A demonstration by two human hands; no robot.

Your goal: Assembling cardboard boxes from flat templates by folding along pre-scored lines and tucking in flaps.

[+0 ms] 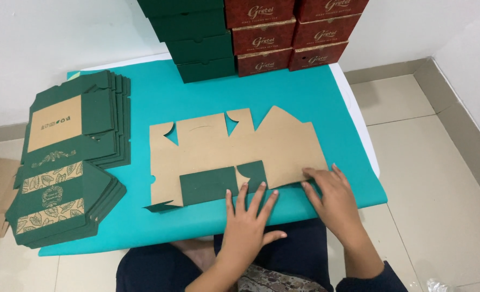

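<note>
**Flat box blank under both hands**

We are inspecting an unfolded cardboard blank (234, 151), brown face up, with two green flaps folded over along its near edge. It is lying on the teal sheet (305, 92), its long axis running left to right. Our left hand (248, 224) is pressing flat, fingers spread, gripping nothing. Our right hand (332, 197) is likewise resting open on the blank's right end. Green flat blanks (67, 157) are lying stacked at left; closed green boxes (197, 38) and red boxes (294, 35) are standing stacked behind, contents hidden.

Left hand (249, 219) flat, fingers spread, palm down. Right hand (332, 196) flat too, fingertips apparently pressing down.
</note>
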